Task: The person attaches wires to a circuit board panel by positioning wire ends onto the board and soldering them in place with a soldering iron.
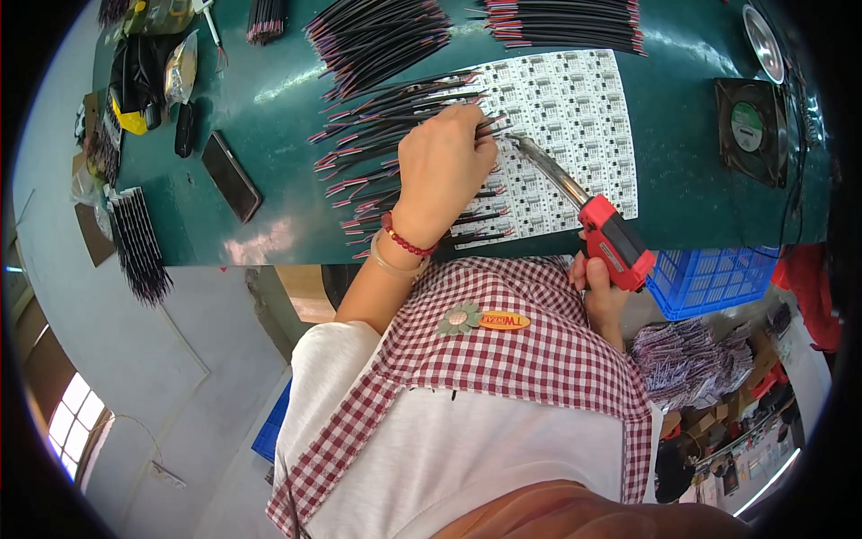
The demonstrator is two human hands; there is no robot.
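Head view: The left hand [446, 162] is placed over a white rectangular circuit-board panel [575, 108], its fingers closed in a pinch on a thin black-sheathed cable [493, 125] near the coloured wire end. The right hand [603, 292] is wrapped around the handle of a red-and-black soldering gun [616, 242] with a long metal barrel. The gun's tip is just beside the held cable, above the panel; contact cannot be determined. The panel lies flat on the glossy green counter [296, 117] and carries a repeating grid of small dark and grey component patterns. Further black cables [373, 153] with red, white and bluish stripped-back ends lie side by side across the panel's left portion, overhanging its left edge.
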